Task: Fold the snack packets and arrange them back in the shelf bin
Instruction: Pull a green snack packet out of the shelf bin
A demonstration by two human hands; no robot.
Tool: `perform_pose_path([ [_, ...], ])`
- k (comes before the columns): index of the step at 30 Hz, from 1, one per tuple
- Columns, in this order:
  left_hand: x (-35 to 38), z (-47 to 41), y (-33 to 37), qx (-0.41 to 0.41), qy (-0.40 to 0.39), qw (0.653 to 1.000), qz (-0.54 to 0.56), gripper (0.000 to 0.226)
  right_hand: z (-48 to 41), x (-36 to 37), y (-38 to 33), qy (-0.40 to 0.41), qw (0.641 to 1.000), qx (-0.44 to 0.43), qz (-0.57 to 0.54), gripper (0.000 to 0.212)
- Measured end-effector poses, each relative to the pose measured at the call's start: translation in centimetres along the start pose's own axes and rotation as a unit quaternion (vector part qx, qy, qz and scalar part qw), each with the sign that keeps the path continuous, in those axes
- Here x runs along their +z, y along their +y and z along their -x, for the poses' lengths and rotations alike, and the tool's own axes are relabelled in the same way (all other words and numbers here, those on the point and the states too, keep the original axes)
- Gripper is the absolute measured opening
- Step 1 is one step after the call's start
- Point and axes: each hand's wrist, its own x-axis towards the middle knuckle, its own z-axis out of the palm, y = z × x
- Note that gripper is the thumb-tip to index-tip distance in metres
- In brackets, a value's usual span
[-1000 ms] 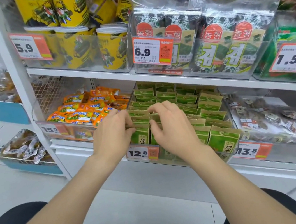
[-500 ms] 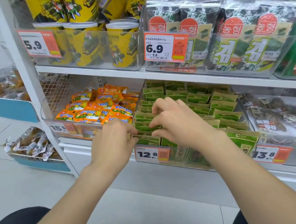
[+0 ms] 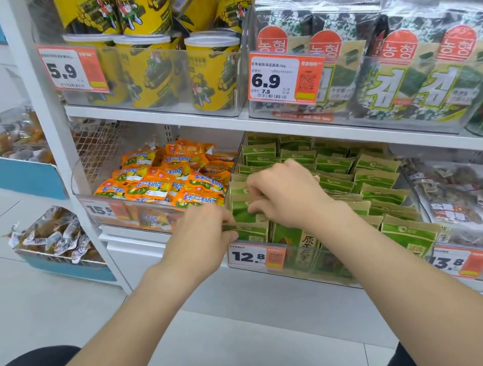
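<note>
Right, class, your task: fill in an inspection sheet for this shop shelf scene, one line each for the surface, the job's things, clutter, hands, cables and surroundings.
Surface: clear shelf bin, with a price tag on its front wall.
Job's things: green packets standing in rows in the bin; front packet at the near left corner.
Clutter: orange packets heaped in the bin to the left.
Hands: left hand pinches the front packet's top edge; right hand curls its fingers on green packets just behind, too blurred to say which.
Cables: nothing seen.
Surroundings: yellow tubs and big seaweed bags on the shelf above; pale tiled floor.
</note>
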Motion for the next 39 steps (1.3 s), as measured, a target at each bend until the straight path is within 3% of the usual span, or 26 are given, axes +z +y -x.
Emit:
perform_pose_path([
  [3,0.2,-0.3,-0.3,-0.012,0.003,0.999,0.033,0.004,-2.1,-0.4,0.8,-0.008,0.998,0.061,-0.013,0.045],
  [8,0.5,-1.1,-0.3,-0.011,0.006,0.999,0.039,0.008,-4.4,-0.5,1.8,-0.036,0.988,0.131,-0.072,0.038],
  [17,0.5,0.2,1.2,-0.003,0.017,0.999,-0.038,0.011,-0.9,-0.1,1.7,-0.042,0.997,0.027,-0.063,0.030],
  [23,-0.2,-0.6,1.8,0.034,0.086,0.995,0.025,0.009,2.1,-0.8,1.4,0.099,0.977,0.031,-0.184,0.027],
  [25,-0.6,-0.8,2.1,0.030,0.120,0.990,0.069,0.005,3.1,-1.4,1.5,0.157,0.963,0.055,-0.211,0.022],
  [28,-1.4,-0.9,2.6,0.036,0.164,0.967,0.193,0.006,4.7,-2.9,0.9,0.193,0.919,0.087,-0.333,0.037],
  [34,-2.8,0.0,5.1,0.122,0.196,0.881,0.412,0.009,7.7,-3.6,-1.0,0.209,0.846,0.071,-0.485,0.029],
  [37,-2.7,0.8,6.7,0.091,0.217,0.832,0.502,0.023,8.7,-3.9,-1.1,0.269,0.810,0.106,-0.510,0.026],
  [39,-2.3,1.3,7.4,0.075,0.202,0.838,0.502,0.028,9.3,-3.9,-1.3,0.309,0.790,0.159,-0.506,0.020],
])
